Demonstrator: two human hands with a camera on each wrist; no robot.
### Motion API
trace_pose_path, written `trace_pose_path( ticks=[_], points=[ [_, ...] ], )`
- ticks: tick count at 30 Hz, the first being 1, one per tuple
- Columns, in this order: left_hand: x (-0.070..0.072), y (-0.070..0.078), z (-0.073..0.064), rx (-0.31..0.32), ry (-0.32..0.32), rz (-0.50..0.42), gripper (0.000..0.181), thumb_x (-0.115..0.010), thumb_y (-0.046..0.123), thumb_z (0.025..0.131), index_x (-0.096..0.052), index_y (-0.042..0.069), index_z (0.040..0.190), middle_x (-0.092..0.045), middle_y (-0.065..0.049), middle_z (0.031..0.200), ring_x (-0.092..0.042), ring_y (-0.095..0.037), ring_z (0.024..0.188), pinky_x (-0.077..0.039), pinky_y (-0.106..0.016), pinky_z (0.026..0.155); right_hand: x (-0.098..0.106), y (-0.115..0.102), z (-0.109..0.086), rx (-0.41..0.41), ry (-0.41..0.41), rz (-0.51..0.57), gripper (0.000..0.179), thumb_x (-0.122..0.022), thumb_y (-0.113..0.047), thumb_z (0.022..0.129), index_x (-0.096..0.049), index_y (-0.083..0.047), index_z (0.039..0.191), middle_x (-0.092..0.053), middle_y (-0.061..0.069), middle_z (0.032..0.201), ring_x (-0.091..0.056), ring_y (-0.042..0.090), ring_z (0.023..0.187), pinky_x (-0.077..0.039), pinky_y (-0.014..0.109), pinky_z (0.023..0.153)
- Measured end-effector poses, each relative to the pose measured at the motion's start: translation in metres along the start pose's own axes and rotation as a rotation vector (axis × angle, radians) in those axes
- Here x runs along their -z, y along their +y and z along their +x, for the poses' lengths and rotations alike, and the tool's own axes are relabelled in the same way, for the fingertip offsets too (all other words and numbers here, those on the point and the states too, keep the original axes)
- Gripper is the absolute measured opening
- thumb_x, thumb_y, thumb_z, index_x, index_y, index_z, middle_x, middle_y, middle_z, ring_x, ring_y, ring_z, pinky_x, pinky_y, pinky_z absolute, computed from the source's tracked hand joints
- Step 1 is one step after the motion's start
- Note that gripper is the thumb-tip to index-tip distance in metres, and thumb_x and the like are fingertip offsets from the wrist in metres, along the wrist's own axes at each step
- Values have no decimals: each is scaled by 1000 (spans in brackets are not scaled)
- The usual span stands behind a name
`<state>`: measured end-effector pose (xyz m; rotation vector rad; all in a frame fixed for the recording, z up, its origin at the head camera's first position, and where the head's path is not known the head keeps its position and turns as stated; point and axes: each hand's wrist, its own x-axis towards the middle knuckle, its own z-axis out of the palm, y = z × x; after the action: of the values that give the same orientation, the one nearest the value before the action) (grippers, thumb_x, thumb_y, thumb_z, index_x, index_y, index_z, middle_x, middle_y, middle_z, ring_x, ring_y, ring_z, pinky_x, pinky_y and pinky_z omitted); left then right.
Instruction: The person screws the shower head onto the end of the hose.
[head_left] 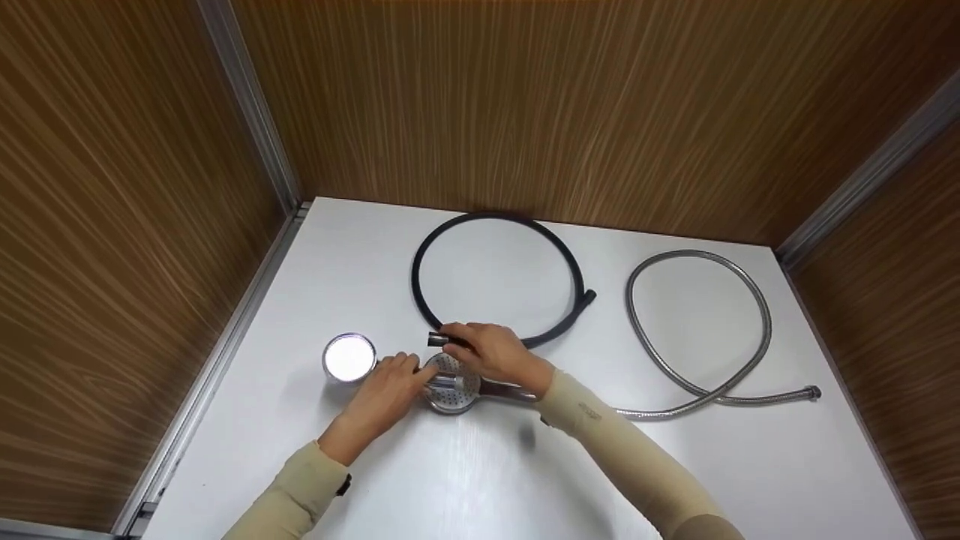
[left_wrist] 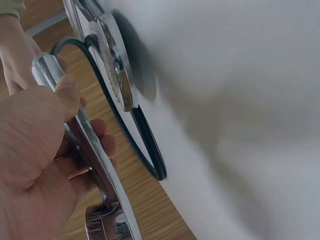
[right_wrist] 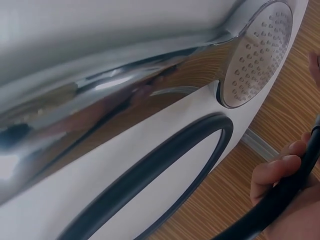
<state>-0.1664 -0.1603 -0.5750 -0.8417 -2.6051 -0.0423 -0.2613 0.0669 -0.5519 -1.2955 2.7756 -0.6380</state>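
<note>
My left hand (head_left: 386, 390) grips a chrome shower head (head_left: 349, 358) by its handle (left_wrist: 102, 162). Its round back faces up on the left, and the handle end points right. Pinched in my right hand (head_left: 495, 351) is a black shower hose (right_wrist: 280, 200), near its metal end fitting (head_left: 437, 340). That fitting is apart from the held handle. Below both hands, a second chrome shower head (right_wrist: 257, 57) lies on the table, nozzles up. Its handle (head_left: 506, 391) runs right under my right arm, which hides where it meets the braided metal hose (head_left: 652, 414).
The black hose forms a loop (head_left: 495, 216) at the back of the white table (head_left: 465, 480); its other end (head_left: 590, 296) lies to the right. The metal hose is looped at the right, with a loose nut end (head_left: 812, 392). Wood-patterned walls (head_left: 525, 112) enclose the table.
</note>
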Motion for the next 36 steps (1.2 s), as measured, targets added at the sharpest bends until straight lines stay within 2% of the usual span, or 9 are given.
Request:
trace_pose_path(
  ticks=[4,10,16,20,25,29,36],
  points=[
    [2,-6,1,36,10,-1,33,-82,23,87,-63,13,112,-60,-7,87,-58,-23,79,-54,-38,73,2,1,-3,16,3,-7,38,-53,-38,107,-63,-16,137,-77,7,109,-73,26,89,-60,46,81],
    [2,-11,0,86,-1,-19,34,-80,27,88,-62,12,113,-61,-8,87,-59,-26,79,-54,-39,73,5,2,-6,58,6,25,34,-51,-33,97,-63,-13,122,-73,5,95,-64,21,78,-56,42,72],
    [2,-14,1,112,-27,-21,35,-81,26,88,-63,12,114,-62,-9,87,-59,-27,79,-53,-40,71,6,-1,-8,80,-3,15,39,-52,-41,107,-64,-14,133,-78,6,106,-74,23,90,-60,44,81],
    [3,-14,2,130,-39,-36,37,-82,26,87,-64,12,116,-63,-10,87,-61,-29,80,-52,-42,73,5,-3,-8,77,-9,5,43,-55,-45,108,-65,-15,138,-79,7,113,-76,22,99,-61,43,88],
    [3,-13,5,122,-24,-54,36,-82,27,85,-64,13,114,-62,-10,87,-61,-29,80,-50,-42,73,4,-5,-9,77,-6,-3,43,-56,-44,108,-65,-15,138,-79,7,113,-76,22,96,-61,43,86],
    [3,-12,7,104,-6,-34,37,-84,28,84,-64,14,112,-63,-9,86,-60,-28,80,-49,-40,72,4,-7,-9,77,-14,-15,42,-55,-45,108,-64,-18,139,-79,6,111,-76,22,95,-61,44,84],
    [5,-7,10,92,-26,-35,36,-82,29,85,-63,14,112,-62,-10,88,-60,-29,82,-49,-41,73,5,-11,-9,83,-21,-14,43,-54,-44,109,-63,-19,143,-78,6,117,-76,22,102,-61,45,89]
  ],
)
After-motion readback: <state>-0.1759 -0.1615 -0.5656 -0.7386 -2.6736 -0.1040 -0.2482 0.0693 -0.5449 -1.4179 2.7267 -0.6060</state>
